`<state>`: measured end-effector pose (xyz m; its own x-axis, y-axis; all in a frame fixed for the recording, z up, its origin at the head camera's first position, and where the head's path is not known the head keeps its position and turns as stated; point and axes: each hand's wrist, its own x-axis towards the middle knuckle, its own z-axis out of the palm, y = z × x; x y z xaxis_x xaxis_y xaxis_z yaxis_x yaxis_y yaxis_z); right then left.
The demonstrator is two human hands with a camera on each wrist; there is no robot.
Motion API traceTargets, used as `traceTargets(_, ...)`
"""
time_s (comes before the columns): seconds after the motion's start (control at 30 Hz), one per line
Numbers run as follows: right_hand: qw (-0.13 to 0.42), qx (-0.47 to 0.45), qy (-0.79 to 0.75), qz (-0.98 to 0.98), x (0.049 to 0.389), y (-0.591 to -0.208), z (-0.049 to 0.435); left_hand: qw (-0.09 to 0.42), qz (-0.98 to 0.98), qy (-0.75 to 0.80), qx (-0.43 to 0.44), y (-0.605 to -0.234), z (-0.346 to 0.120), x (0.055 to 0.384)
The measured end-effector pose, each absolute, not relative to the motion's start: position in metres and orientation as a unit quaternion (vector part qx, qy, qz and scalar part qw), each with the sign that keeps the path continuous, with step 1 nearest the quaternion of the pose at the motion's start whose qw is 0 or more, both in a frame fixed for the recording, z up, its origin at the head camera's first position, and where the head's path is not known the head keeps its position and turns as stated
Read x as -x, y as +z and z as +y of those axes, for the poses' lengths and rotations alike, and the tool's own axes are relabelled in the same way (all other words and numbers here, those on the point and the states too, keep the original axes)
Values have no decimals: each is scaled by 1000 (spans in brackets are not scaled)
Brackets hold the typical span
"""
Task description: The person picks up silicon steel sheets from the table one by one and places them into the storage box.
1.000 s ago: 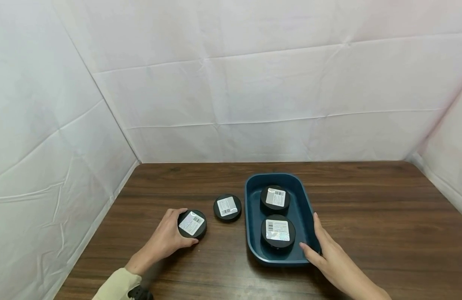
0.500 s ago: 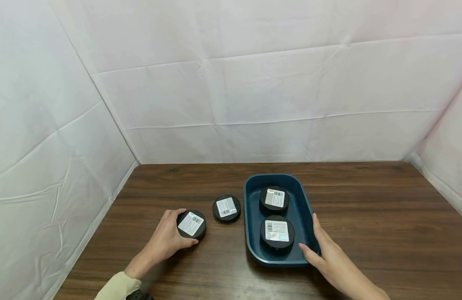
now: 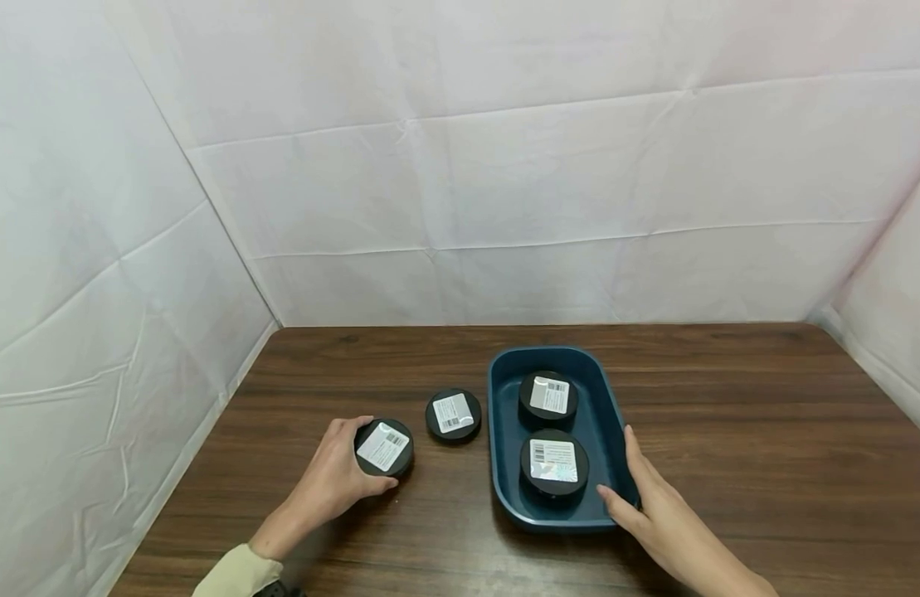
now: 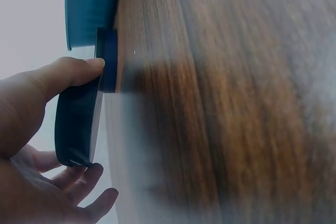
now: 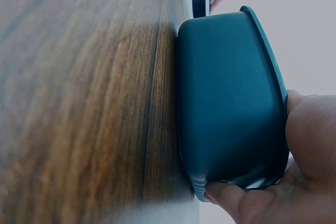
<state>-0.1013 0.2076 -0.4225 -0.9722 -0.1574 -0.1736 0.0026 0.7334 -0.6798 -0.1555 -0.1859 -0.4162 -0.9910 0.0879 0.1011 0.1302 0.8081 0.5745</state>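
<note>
My left hand (image 3: 331,473) grips a round, flat black container (image 3: 384,448) with a white barcode label, thumb on the near side and fingers on the far side. In the left wrist view the container (image 4: 79,119) sits between thumb and fingers; I cannot tell whether it touches the table. A similar black container (image 3: 454,416) lies to its right. Two more, a far one (image 3: 548,398) and a near one (image 3: 554,466), stand inside a dark blue tray (image 3: 605,406). My right hand (image 3: 657,514) holds the tray's near right corner, thumb over the rim and fingers along the outer wall.
The dark wooden table (image 3: 758,431) extends to the right of the tray. White cloth walls (image 3: 534,182) enclose its back and sides. A black band (image 3: 275,589) is on the left wrist, by a pale sleeve (image 3: 239,572).
</note>
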Motion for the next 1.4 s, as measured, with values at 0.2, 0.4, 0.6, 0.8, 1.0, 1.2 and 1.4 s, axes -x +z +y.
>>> traceTargets(0.2,111,43,-357,927,102,-424,208,39,-949,-307,56,-415,-185,155)
traceTargets(0.4,114,40,-358,926,101,-423,208,36,-948,-310,54,-413,-183,152)
traceTargets(0.6,113,39,-357,926,101,-424,208,44,-946,-317,55,-412,-181,149)
traceTargets(0.8,108,42,-358,927,101,-424,208,50,-945,-319,57,-411,-179,146)
traceTargets(1.0,106,43,-358,927,102,-424,208,54,-942,-325,60,-409,-176,143)
traceTargets(1.2,106,43,-356,927,102,-424,208,52,-940,-330,60,-406,-174,140)
traceTargets(1.4,107,44,-359,926,101,-424,208,55,-939,-332,65,-404,-172,138)
